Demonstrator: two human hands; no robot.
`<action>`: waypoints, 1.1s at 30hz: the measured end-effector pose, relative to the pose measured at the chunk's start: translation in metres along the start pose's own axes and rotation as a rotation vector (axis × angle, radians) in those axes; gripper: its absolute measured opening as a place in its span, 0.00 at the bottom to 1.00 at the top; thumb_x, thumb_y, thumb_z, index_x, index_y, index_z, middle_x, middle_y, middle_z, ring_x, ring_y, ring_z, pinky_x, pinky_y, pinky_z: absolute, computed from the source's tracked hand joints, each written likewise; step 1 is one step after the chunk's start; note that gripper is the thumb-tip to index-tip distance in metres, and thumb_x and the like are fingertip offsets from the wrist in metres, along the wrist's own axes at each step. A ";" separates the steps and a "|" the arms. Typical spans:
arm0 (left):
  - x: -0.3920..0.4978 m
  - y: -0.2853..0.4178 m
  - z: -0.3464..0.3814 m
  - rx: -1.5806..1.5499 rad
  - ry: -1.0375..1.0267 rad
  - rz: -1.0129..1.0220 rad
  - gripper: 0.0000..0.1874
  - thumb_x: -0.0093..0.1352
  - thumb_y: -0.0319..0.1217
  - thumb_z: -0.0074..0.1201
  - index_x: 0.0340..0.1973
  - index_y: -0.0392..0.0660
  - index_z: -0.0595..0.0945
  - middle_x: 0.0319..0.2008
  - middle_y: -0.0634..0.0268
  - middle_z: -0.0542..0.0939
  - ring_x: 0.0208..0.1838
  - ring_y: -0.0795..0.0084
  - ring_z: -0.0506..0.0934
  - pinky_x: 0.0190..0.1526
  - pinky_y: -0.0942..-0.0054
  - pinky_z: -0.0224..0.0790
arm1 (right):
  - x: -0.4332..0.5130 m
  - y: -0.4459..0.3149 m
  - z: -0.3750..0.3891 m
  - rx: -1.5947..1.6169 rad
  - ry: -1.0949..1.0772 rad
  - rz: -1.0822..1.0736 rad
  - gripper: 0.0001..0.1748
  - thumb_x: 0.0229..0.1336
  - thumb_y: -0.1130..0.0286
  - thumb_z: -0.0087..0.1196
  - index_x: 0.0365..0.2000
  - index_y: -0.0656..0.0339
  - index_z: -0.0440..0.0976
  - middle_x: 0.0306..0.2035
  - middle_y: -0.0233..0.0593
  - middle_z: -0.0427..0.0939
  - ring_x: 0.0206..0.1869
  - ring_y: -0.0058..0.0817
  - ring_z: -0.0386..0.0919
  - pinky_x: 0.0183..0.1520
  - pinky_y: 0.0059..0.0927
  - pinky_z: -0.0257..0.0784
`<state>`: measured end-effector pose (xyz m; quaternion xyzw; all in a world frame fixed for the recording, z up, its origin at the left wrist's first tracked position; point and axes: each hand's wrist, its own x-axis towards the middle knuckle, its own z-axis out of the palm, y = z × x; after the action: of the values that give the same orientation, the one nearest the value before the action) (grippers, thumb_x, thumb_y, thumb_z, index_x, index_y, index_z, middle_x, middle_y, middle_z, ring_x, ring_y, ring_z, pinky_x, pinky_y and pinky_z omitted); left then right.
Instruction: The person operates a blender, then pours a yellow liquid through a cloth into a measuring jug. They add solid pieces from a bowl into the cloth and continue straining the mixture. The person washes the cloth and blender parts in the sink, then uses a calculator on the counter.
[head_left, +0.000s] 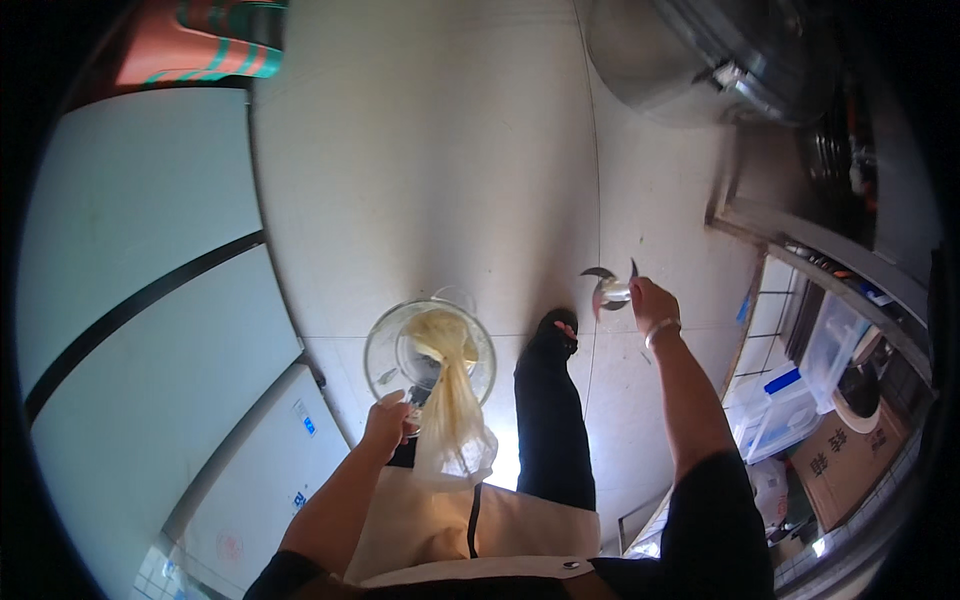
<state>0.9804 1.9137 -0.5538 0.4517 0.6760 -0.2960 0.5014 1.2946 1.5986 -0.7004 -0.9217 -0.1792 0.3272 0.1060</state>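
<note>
My left hand (388, 426) grips the near side of a round clear bowl (377, 356), like that of a food processor. Out of the bowl hangs a wet, cream-coloured cloth or mesh bag (452, 401), its lower end draped over the near rim towards my light apron (525, 521). Some yellowish stuff clings inside. Well apart to the right, my right hand (655, 307) pinches the pale hub of a blade unit (615, 291) with several curved metal blades. The blades point away from my fingers, over the floor.
A pale fridge or freezer (142, 300) borders the left, with a lower white cabinet or box (262, 435) nearer me. An orange-and-green plastic stool (202, 56) stands far left. Far right is a large metal pot (645, 67); below it, shelves hold clear plastic boxes (780, 420) and a cardboard box (847, 457).
</note>
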 end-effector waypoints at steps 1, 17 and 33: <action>-0.012 0.009 0.000 0.010 0.002 0.024 0.26 0.63 0.32 0.46 0.57 0.38 0.68 0.29 0.59 0.77 0.20 0.75 0.74 0.15 0.77 0.63 | -0.020 -0.019 -0.033 0.113 0.117 -0.066 0.11 0.60 0.65 0.46 0.39 0.58 0.73 0.30 0.42 0.80 0.34 0.36 0.80 0.37 0.36 0.74; -0.311 0.213 -0.059 0.063 -0.300 0.549 0.10 0.61 0.31 0.48 0.26 0.35 0.77 0.19 0.57 0.75 0.17 0.67 0.73 0.16 0.69 0.61 | -0.215 -0.322 -0.445 0.114 0.300 -0.675 0.11 0.56 0.66 0.50 0.40 0.54 0.75 0.30 0.39 0.77 0.32 0.36 0.77 0.34 0.33 0.73; -0.279 0.583 -0.188 0.159 -0.340 0.654 0.11 0.60 0.32 0.50 0.25 0.35 0.75 0.18 0.57 0.73 0.16 0.68 0.69 0.15 0.68 0.58 | -0.016 -0.539 -0.624 -0.052 0.271 -0.293 0.32 0.53 0.58 0.51 0.58 0.51 0.58 0.33 0.46 0.77 0.36 0.41 0.78 0.39 0.41 0.72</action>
<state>1.4570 2.2298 -0.1986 0.6257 0.3778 -0.2426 0.6379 1.5429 2.0357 -0.0462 -0.9239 -0.3036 0.1765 0.1520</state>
